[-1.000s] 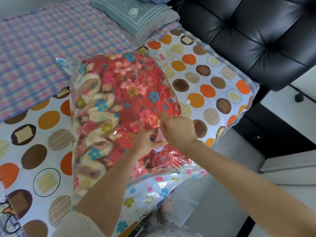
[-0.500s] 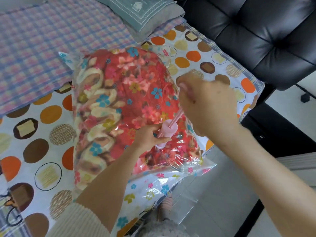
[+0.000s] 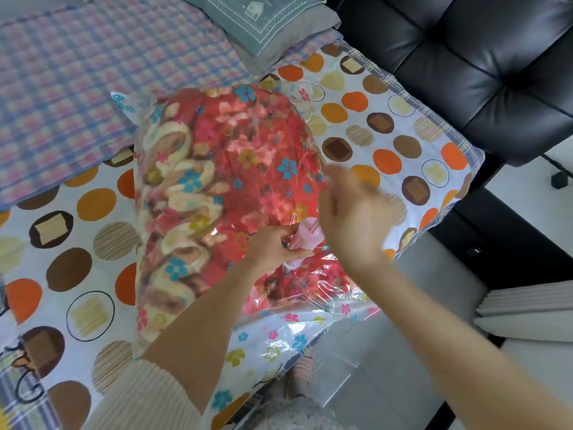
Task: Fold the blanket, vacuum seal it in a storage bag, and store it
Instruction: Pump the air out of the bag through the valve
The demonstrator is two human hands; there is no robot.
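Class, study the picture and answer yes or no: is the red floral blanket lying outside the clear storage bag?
No, the red floral blanket sits inside the clear storage bag, whose glossy plastic covers it.

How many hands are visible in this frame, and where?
2. The left hand pinches the pink pump at its base on the storage bag. The right hand, blurred, is just right of the pump, apparently gripping its rod.
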